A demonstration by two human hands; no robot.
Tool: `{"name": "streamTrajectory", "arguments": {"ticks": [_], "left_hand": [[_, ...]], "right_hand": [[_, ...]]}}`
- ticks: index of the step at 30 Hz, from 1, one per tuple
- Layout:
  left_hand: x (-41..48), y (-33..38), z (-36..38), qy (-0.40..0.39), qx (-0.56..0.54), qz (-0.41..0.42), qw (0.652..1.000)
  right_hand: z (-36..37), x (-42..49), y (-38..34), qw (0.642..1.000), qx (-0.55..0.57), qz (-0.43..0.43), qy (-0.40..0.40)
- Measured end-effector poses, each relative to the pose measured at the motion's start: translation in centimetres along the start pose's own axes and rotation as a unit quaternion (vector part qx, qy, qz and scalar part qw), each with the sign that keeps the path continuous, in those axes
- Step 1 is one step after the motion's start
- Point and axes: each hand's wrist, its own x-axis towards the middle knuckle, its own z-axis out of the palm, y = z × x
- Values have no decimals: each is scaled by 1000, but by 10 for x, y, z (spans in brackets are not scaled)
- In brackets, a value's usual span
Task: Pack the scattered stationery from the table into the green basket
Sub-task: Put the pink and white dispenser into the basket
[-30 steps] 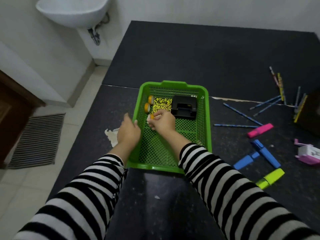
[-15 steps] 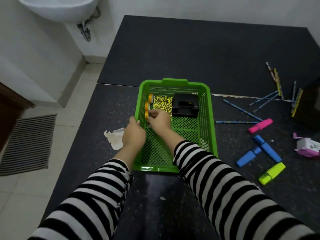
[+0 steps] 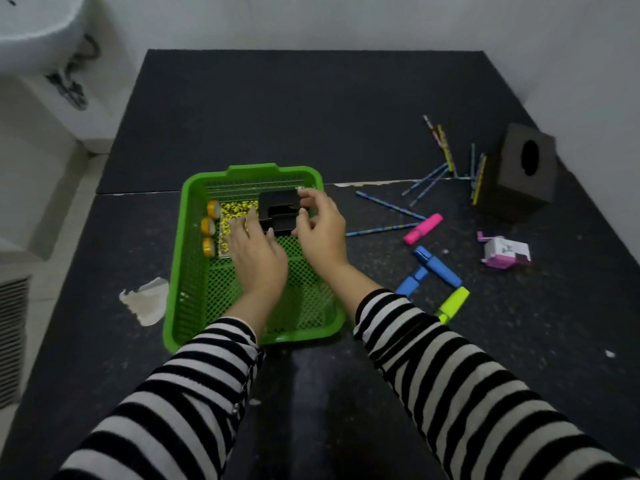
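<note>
The green basket (image 3: pixel 176 271) sits at the table's middle left. Inside, along its left wall, stand three yellow tape rolls (image 3: pixel 207 226), with a yellow speckled box (image 3: pixel 232 216) beside them. A black hole punch (image 3: pixel 278 206) is at the far end of the basket. My left hand (image 3: pixel 258 258) holds its left side and lies partly over the speckled box. My right hand (image 3: pixel 322 230) grips its right side. Outside to the right lie a pink highlighter (image 3: pixel 423 228), two blue highlighters (image 3: pixel 438 266), a yellow-green one (image 3: pixel 453 303), several pencils (image 3: pixel 389 206) and a pink-and-white sharpener (image 3: pixel 505 252).
A black tissue box (image 3: pixel 523 174) stands at the right with pencils leaning on it. A torn paper scrap (image 3: pixel 145 301) lies left of the basket. A white sink (image 3: pixel 31 29) hangs beyond the table's left edge, above tiled floor.
My right hand left the third tape roll by the basket's left wall and moved right to the hole punch. My left hand came off the rim into the basket.
</note>
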Motion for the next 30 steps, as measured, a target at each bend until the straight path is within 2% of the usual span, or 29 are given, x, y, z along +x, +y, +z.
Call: {"name": "streamTrajectory", "arguments": {"ticks": [5,11,17,21,25,30], "left_hand": [[-24,51,36,-14,-18,40,999],[-50,116,80,-18,-13,74,997],[-77,155,112,-49,-16,78,996],[-88,169,125,-62,-8,72,995],[-92,165,128,-78,7,56,995],[-98,156,124,-91,32,39,995]], "right_hand": [[-74,7,33,998,-51,-14,25],[-167,15,75,989,-141,40,28],[-233,16,123,943,-317,55,87],[-271,16,154,905,-390,127,111],[-289,13,175,873,-417,243,68],[-290,12,180,863,-450,225,51]]}}
